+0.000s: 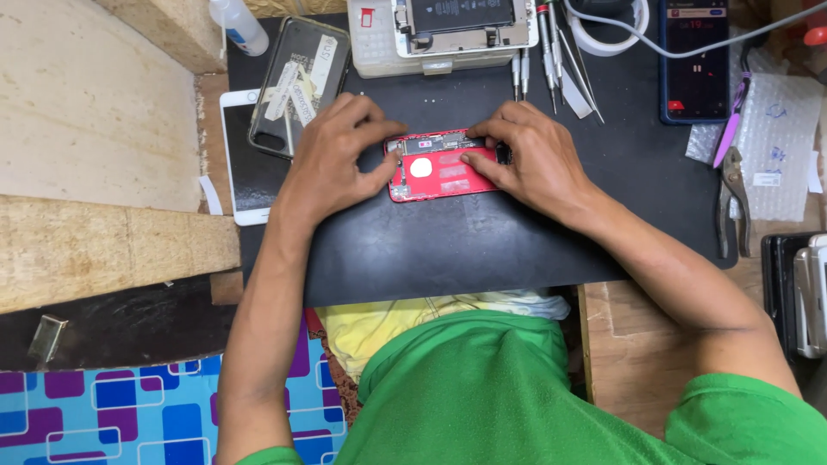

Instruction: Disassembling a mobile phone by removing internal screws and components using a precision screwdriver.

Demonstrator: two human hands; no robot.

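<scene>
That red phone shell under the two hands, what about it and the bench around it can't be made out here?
Head view only:
- Red phone shell: both ends are covered by the left hand and right hand; parts inside are too small to identify.
- Whether the fingertips pinch a screw or part: hidden.
- White parts box: cut off by the top edge.
- Pliers: jaws are unclear.

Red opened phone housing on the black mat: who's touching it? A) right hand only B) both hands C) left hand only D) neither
B: the left hand presses on the left end of the red opened phone housing and the right hand on its right end, both with fingers on the exposed inside, over the black mat.
</scene>
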